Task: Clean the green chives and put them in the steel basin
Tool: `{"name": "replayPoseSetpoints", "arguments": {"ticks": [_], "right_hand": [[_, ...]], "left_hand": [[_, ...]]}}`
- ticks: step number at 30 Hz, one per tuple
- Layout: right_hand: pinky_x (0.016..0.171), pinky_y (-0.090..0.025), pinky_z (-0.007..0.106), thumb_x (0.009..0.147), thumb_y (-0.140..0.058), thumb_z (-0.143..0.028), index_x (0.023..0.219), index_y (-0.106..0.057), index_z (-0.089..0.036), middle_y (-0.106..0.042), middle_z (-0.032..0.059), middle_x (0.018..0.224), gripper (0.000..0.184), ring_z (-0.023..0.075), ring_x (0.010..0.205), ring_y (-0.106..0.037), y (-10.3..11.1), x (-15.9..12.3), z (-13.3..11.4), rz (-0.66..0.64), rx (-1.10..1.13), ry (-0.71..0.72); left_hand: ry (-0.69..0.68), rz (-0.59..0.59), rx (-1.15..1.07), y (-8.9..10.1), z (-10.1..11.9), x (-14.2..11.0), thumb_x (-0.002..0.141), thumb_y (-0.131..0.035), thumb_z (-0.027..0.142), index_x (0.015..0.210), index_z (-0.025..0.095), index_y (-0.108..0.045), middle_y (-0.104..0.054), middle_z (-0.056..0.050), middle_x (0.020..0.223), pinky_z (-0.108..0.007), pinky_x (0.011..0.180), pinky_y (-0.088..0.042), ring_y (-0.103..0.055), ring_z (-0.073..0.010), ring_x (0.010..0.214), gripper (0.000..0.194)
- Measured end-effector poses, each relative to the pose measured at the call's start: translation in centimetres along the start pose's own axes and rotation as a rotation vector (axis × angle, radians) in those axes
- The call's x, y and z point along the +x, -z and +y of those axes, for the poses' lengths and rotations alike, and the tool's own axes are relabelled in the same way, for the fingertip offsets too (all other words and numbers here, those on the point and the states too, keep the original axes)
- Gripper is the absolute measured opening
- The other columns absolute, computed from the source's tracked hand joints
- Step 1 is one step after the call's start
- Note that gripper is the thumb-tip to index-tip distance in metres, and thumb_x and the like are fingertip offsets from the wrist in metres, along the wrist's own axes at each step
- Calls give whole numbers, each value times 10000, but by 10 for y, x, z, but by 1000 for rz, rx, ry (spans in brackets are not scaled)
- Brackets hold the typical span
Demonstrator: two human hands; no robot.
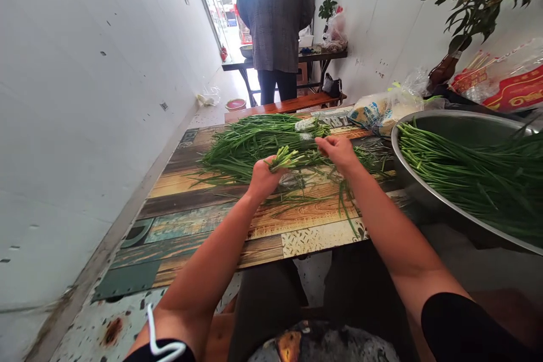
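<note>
Near the middle of the head view, my left hand (263, 177) is closed round a small bunch of garlic chives (285, 159), their pale cut ends pointing up and to the right. My right hand (339, 153) is to the right of it, thumb and fingers pinched together above scattered chive scraps. Whatever those fingertips hold, if anything, is too small to make out. Just beyond both hands lies a large heap of green chives (246, 141), with whitish bands (305, 124) round bundles at its right end.
A wide metal bowl (409, 181) of chives stands at the right. Behind it are plastic bags (382, 110) and a potted-looking leafy branch (475, 8). The patterned table (203, 226) carries loose trimmings. A person (275, 17) stands by a farther table (237, 64), beyond a wooden bench (292, 104).
</note>
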State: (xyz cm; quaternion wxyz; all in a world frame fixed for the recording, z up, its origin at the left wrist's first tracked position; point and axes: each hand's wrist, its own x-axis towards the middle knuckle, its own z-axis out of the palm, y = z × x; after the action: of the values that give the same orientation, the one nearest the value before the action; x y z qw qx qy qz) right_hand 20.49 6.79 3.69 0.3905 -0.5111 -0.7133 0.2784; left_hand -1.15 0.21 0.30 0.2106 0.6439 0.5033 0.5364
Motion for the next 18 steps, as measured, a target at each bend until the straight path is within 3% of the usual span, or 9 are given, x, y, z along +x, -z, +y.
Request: {"name": "replayPoseSetpoints", "arguments": {"ticks": [2,5,8,13,18], "right_hand": [[612,-376,280,874,-546,-422,725,-729,-140,-603,27,624,367,154,615,-529,8,6,9,47,-218,-66],[743,-421,313,834,-584,-250,846,-790,-152,-703,98,826,229,217,799,-612,11,10,20,-63,-615,-48],[869,-420,357,839,-571,-213,934,-799,-147,-699,160,979,255,262,940,-600,6,8,27,-164,-827,19],[896,-406,394,863,-547,-234,909,-775,-141,-666,179,1026,251,298,1031,-547,6,7,30,-107,-797,108],[826,-421,341,907,-480,-244,947,-724,-139,-692,130,958,269,240,920,-577,12,11,26,15,-517,225]], "left_hand": [[4,41,-22,0,-1,1,794,-688,296,749,173,-706,-712,-31,731,-301,625,-547,-671,-173,678,132],[-7,72,-49,-1,-2,3,811,-698,352,794,178,-710,-724,-44,768,-332,640,-571,-687,-191,702,175],[-15,73,-74,-1,-3,3,777,-747,379,860,182,-717,-734,-51,803,-350,669,-584,-693,-197,717,215],[-12,88,-46,2,4,3,827,-690,382,750,178,-697,-715,-57,762,-356,711,-577,-696,-206,752,218],[-25,111,-38,4,8,3,855,-652,404,729,181,-690,-724,-55,786,-338,726,-574,-699,-195,768,259]]}}
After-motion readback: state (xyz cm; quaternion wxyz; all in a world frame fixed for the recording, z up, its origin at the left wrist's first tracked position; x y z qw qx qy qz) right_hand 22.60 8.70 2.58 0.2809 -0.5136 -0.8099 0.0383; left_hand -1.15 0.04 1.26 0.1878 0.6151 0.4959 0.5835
